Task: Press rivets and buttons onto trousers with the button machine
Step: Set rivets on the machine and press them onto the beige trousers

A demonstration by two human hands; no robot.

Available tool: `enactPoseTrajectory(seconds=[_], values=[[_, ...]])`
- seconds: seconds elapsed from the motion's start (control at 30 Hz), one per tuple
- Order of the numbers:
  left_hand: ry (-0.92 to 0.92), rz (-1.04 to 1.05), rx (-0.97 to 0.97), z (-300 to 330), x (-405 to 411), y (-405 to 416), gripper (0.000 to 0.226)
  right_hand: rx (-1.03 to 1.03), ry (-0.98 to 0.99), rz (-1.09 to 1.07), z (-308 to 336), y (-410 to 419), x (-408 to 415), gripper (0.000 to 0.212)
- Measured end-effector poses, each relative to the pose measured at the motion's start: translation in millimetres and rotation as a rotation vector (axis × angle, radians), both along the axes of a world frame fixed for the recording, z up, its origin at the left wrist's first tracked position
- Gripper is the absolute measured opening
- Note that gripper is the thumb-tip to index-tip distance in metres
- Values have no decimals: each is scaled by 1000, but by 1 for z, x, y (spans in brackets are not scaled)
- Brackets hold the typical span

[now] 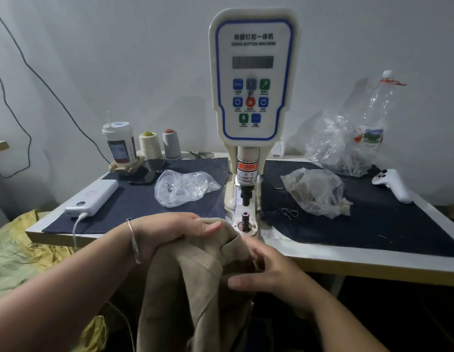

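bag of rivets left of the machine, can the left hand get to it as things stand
Probably yes, once it lets go: the left hand grips the trousers, and only bare dark mat lies between it and the bag.

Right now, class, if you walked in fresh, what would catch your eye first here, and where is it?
The tall white button machine stands at the centre of the table, its blue-edged panel facing the viewer. In front of it, both hands hold beige trousers by the lower die: the left hand grips the cloth from above, the right hand rests on it. Clear plastic bags lie on dark mats either side.
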State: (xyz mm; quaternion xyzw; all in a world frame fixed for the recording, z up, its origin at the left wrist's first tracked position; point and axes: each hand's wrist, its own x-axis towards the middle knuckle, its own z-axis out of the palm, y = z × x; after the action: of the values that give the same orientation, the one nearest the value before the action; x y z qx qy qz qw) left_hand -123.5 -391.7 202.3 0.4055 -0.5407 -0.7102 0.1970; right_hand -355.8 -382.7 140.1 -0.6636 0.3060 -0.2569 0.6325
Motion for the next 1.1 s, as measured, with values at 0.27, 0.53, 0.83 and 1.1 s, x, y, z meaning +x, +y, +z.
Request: enactPoseTrajectory(seconds=[0.27, 0.53, 0.83, 1.1], values=[[54, -68, -17, 4, -3, 1, 39, 480, -337, 39, 1, -7, -33, 48], [-113, -215, -16, -5, 1, -4, 56, 324, -218, -253, 21, -18, -41, 38], [236, 137, 23, -38, -15, -6, 18, 111, 43, -553, 15, -26, -16, 27], [-202, 613, -104, -57, -37, -18, 25, -64, 212, -663, 3, -48, 1, 40]])
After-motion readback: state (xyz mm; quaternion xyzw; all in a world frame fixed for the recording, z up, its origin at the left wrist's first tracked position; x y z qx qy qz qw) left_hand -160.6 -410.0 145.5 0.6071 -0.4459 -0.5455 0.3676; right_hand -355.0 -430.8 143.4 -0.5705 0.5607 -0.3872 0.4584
